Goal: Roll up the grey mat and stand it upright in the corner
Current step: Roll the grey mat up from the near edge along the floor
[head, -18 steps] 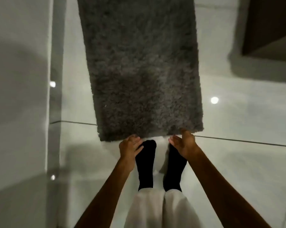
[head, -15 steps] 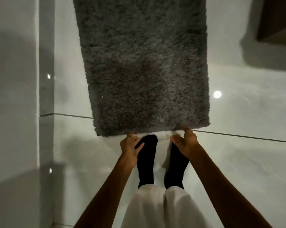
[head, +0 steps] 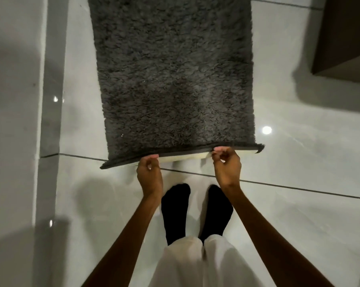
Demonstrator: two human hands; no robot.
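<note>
The shaggy grey mat (head: 175,75) lies flat along the glossy white tile floor, running away from me out of the top of the view. Its near edge is lifted a little off the floor, so its pale underside shows beneath the dark hem. My left hand (head: 149,172) pinches that near edge left of centre. My right hand (head: 226,164) pinches it right of centre, fingertips curled over the hem. The mat's near right corner sticks out past my right hand.
My feet in black socks (head: 195,208) stand just behind the mat's near edge. A white wall with a glossy skirting (head: 50,83) runs along the left. A dark brown cabinet (head: 344,34) hangs at the upper right, its shadow on the tiles.
Both hands have taken hold of the mat's near edge and lifted it off the floor, exposing the pale underside. The mat's edge now sits farther from my feet.
</note>
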